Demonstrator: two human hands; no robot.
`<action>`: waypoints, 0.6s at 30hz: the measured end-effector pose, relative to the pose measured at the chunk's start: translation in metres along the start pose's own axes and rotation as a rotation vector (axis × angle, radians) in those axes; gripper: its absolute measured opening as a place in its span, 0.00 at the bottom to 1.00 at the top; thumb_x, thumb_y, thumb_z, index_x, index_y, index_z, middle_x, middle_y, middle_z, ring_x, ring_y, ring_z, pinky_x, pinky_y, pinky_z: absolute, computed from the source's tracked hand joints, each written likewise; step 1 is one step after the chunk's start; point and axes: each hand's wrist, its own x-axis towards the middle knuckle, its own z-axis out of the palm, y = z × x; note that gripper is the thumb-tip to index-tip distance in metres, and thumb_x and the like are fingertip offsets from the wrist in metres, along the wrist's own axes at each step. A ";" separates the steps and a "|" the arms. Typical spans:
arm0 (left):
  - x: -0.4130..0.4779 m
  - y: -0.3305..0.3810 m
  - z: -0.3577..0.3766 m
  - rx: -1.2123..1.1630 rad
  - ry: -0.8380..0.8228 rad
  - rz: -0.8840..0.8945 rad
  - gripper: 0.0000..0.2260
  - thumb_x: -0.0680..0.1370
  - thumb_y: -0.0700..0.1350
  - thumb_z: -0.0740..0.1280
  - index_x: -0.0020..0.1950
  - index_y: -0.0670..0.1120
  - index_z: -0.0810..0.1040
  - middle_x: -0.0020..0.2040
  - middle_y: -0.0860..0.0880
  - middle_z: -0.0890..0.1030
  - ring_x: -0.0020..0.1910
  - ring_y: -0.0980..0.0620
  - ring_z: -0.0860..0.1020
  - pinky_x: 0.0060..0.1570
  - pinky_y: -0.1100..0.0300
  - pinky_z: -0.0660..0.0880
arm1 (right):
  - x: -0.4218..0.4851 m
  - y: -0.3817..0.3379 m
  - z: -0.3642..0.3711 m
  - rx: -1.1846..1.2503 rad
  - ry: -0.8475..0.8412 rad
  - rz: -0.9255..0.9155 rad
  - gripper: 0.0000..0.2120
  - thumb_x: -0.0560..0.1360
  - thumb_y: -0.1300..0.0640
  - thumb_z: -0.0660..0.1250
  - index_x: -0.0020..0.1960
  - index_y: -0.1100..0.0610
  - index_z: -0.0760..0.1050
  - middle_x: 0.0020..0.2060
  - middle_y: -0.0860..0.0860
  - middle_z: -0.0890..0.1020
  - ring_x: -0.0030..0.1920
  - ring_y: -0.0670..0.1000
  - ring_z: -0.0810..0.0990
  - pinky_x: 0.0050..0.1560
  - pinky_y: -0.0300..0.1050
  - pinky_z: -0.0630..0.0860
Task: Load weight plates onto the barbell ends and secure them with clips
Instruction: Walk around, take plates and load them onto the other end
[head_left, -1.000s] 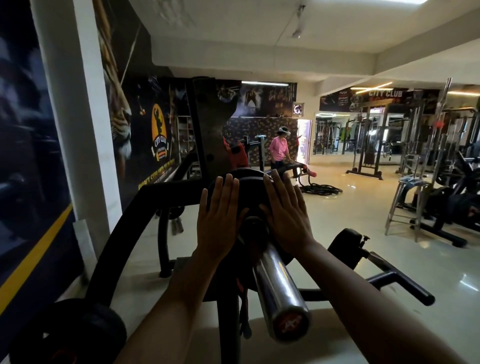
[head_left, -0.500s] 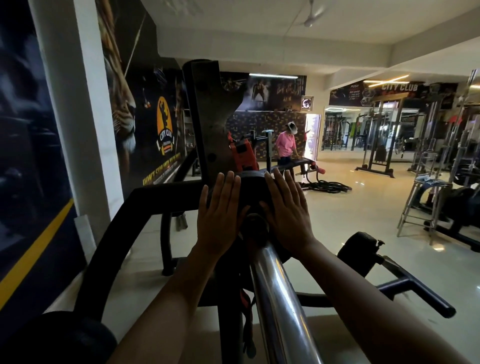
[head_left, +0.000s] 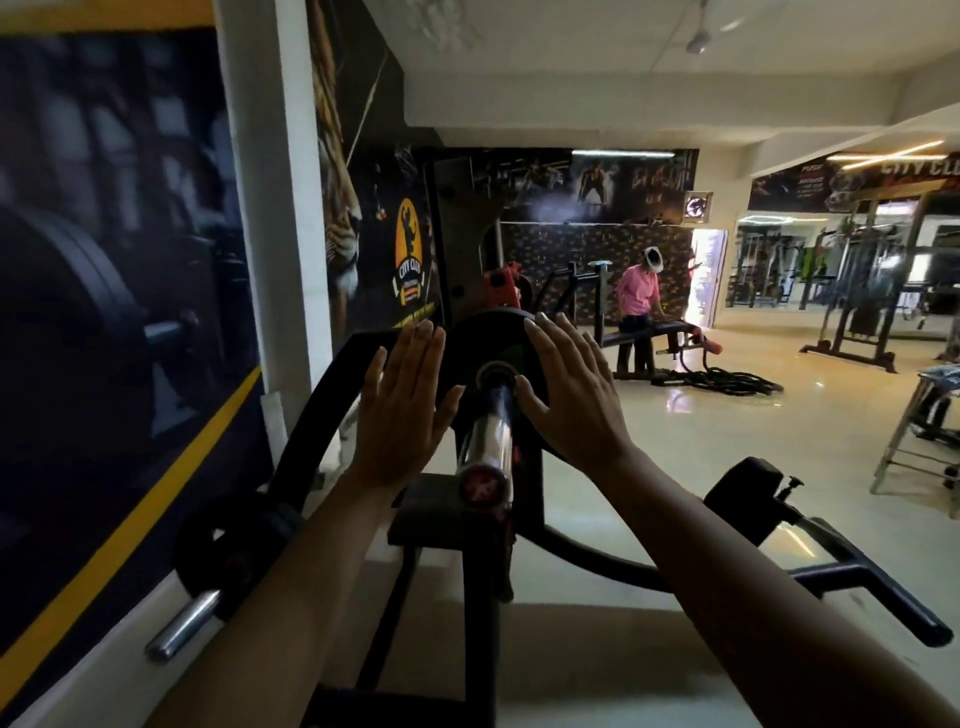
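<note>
A black weight plate sits on the chrome barbell sleeve, whose red end cap points toward me. My left hand is flat with straight fingers at the plate's left side. My right hand lies flat with straight fingers against the plate's right side. The sleeve runs between my two hands. No clip shows on the sleeve.
The black bench rack frame curves to the left, with a stored plate on a chrome peg low left. A black handle bar juts out at right. A person in pink stands by a bench far back. Wall close on the left.
My view has pulled back and the sleeve's red end cap is in sight again. Both hands stay flat by the plate, which now sits farther along the sleeve.
</note>
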 end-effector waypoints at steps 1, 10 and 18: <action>-0.008 0.008 -0.019 0.017 -0.007 -0.003 0.25 0.81 0.55 0.47 0.72 0.43 0.55 0.72 0.44 0.59 0.73 0.53 0.50 0.70 0.53 0.49 | -0.008 -0.009 -0.015 0.013 -0.008 -0.010 0.27 0.73 0.49 0.59 0.69 0.58 0.60 0.67 0.60 0.70 0.69 0.57 0.62 0.68 0.56 0.61; -0.058 0.083 -0.141 0.053 -0.103 0.000 0.25 0.80 0.56 0.47 0.72 0.42 0.55 0.71 0.42 0.61 0.72 0.48 0.55 0.70 0.53 0.48 | -0.068 -0.058 -0.114 0.076 -0.063 0.004 0.27 0.73 0.48 0.57 0.69 0.59 0.63 0.67 0.59 0.70 0.69 0.57 0.63 0.69 0.54 0.59; -0.070 0.148 -0.133 0.041 -0.181 -0.016 0.26 0.80 0.57 0.48 0.72 0.43 0.55 0.71 0.42 0.63 0.72 0.49 0.54 0.69 0.53 0.50 | -0.109 -0.031 -0.147 0.085 -0.127 0.049 0.26 0.73 0.50 0.61 0.68 0.59 0.64 0.67 0.59 0.70 0.69 0.58 0.64 0.69 0.56 0.59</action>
